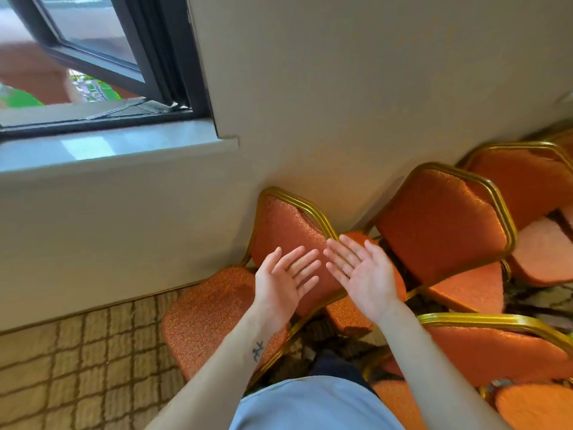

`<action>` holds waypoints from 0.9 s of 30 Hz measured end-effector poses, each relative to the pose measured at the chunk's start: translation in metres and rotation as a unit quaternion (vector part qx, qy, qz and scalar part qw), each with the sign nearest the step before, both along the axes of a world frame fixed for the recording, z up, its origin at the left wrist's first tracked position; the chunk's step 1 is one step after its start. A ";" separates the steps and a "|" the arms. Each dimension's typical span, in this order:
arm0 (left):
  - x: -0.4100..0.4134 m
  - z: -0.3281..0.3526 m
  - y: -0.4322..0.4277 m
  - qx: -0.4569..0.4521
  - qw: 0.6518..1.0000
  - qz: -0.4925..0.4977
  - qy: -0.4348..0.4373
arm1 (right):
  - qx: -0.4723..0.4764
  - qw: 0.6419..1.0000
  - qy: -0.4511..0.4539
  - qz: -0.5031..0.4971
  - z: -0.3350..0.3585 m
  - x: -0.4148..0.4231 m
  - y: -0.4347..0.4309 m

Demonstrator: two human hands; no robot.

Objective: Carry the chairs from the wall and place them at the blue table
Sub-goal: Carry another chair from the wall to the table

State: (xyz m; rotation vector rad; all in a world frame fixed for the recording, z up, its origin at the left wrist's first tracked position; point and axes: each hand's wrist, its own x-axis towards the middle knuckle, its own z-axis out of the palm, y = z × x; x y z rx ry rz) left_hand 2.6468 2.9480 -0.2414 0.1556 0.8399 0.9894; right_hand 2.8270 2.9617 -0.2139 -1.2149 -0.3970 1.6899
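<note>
Two empty hands, left point(286, 282) and right point(361, 274), fingers spread palm-up, over the nearest chair point(288, 231).

Nearest chair point(502, 352) cut by edge

Light-blue shirt point(313, 405), forearm tattoo point(257, 350)

The nearest chair point(288, 231) stands with its backrest against the wall point(341, 103), leaving no gap behind it. To its right a second chair point(440, 225) crowds close, and another chair back point(496, 346) blocks the near right. Left of the nearest chair, the carpet point(77, 367) lies open.
</note>
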 end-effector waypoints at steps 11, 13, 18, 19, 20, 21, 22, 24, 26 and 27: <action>0.068 -0.017 0.070 -0.057 0.994 0.092 0.019 | -0.017 0.996 -0.015 0.083 -0.033 0.062 0.118; 0.078 -0.024 0.077 -0.066 0.991 0.110 0.025 | -0.025 0.993 -0.031 0.113 -0.046 0.068 0.137; 0.095 -0.029 0.078 -0.077 0.986 0.140 0.043 | -0.053 0.980 -0.036 0.191 -0.073 0.070 0.161; 0.097 -0.029 0.077 -0.077 0.985 0.149 0.043 | -0.052 0.978 -0.036 0.201 -0.076 0.069 0.164; 0.098 -0.029 0.077 -0.077 0.984 0.154 0.047 | -0.050 0.976 -0.041 0.206 -0.078 0.067 0.168; 0.099 -0.029 0.076 -0.078 0.983 0.157 0.051 | -0.049 0.976 -0.052 0.204 -0.079 0.065 0.171; 0.099 -0.029 0.075 -0.078 0.982 0.160 0.056 | -0.049 0.977 -0.065 0.198 -0.080 0.064 0.174; 0.097 -0.029 0.074 -0.077 0.980 0.171 0.061 | -0.045 0.977 -0.085 0.191 -0.083 0.062 0.181; 0.097 -0.031 0.075 -0.076 0.978 0.183 0.059 | -0.049 0.972 -0.096 0.207 -0.087 0.062 0.184; 0.098 -0.032 0.075 -0.076 0.977 0.189 0.057 | -0.058 0.970 -0.089 0.219 -0.089 0.063 0.184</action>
